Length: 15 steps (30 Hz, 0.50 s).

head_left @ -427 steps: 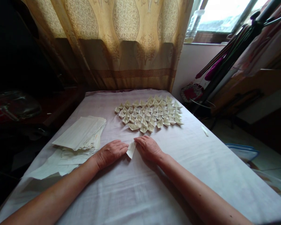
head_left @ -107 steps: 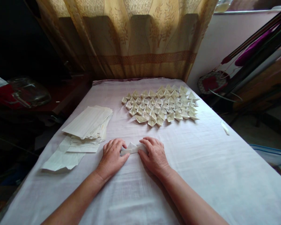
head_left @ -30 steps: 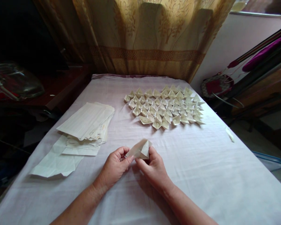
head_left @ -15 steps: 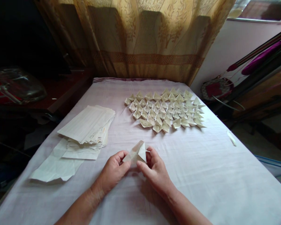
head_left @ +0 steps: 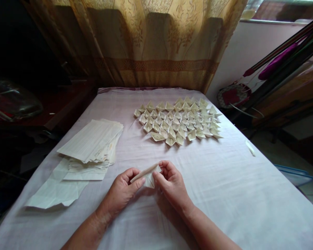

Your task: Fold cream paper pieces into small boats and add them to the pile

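Between my two hands is a small folded piece of paper [head_left: 148,178], held just above the cloth near the front middle. My left hand [head_left: 126,185] pinches its left end between thumb and fingers. The right end is gripped by my right hand [head_left: 169,178], thumb toward me and fingers behind. Its upper edge slants up to the right, and a pointed flap hangs below. Beyond my hands, several folded paper boats [head_left: 177,121] stand close together in rows. To the left lies a stack of paper sheets [head_left: 91,140].
A loose creased sheet [head_left: 57,189] lies partly under the stack. White cloth [head_left: 224,194] covers the table, with a small white strip [head_left: 250,148] near its right edge. A patterned curtain [head_left: 156,41] hangs behind. A glass jar [head_left: 13,100] stands on a dark red surface at left.
The folded paper has been tilted: its peak no longer points up, and it now shows a long slanted upper edge with a flap below. The view has shifted slightly right.
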Each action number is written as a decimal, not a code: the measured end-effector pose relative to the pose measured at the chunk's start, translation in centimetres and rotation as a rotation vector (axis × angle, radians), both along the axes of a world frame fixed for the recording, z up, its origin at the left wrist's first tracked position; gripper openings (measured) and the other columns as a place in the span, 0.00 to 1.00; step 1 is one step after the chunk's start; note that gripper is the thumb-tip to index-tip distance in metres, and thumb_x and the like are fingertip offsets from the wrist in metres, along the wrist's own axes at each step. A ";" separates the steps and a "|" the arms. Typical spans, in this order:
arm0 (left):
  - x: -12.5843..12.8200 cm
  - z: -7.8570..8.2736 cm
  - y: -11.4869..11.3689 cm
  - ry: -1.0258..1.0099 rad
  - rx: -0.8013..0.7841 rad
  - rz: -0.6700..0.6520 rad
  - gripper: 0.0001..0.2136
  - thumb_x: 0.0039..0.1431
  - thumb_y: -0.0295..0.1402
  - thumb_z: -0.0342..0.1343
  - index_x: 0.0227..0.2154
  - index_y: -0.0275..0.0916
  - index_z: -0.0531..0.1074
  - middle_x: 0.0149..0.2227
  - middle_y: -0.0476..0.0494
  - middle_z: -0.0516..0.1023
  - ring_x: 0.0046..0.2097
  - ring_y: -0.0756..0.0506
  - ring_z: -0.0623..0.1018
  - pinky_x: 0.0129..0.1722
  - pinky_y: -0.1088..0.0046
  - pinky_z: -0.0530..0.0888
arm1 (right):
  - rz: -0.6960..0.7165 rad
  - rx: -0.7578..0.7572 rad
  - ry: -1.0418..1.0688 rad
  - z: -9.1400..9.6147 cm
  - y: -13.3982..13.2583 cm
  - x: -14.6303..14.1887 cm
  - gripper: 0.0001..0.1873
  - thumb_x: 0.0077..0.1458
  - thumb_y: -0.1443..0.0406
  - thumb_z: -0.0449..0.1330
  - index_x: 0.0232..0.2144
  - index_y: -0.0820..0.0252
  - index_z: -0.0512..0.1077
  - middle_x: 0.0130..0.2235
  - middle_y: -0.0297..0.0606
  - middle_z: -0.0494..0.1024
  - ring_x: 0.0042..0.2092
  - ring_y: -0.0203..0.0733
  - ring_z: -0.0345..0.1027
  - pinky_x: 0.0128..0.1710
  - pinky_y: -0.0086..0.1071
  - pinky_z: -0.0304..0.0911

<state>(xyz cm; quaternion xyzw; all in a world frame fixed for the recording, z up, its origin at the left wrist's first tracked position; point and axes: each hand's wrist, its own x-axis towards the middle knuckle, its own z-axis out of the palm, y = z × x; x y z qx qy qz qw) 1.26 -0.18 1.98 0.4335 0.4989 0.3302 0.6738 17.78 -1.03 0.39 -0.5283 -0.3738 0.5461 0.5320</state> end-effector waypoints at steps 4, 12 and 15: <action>0.7 0.3 0.0 -0.048 0.005 0.150 0.21 0.39 0.47 0.70 0.26 0.37 0.70 0.23 0.54 0.69 0.25 0.53 0.69 0.22 0.81 0.68 | -0.012 0.051 -0.019 -0.4 -0.2 -0.3 0.16 0.46 0.60 0.64 0.36 0.57 0.63 0.21 0.22 0.66 0.22 0.30 0.59 0.22 0.23 0.56; 1.6 0.0 -0.3 -0.016 -0.027 0.214 0.22 0.37 0.47 0.70 0.30 0.35 0.74 0.21 0.55 0.71 0.18 0.55 0.67 0.16 0.80 0.66 | 0.041 0.036 -0.011 -0.4 -0.6 -0.5 0.19 0.46 0.58 0.66 0.38 0.57 0.66 0.21 0.23 0.69 0.22 0.31 0.62 0.22 0.24 0.57; 1.3 0.0 -0.1 -0.042 -0.042 0.261 0.22 0.36 0.45 0.71 0.32 0.35 0.76 0.23 0.52 0.74 0.19 0.54 0.69 0.16 0.80 0.67 | 0.085 0.022 0.023 0.4 -0.6 -0.2 0.20 0.46 0.54 0.67 0.38 0.59 0.69 0.23 0.28 0.73 0.24 0.33 0.66 0.24 0.25 0.60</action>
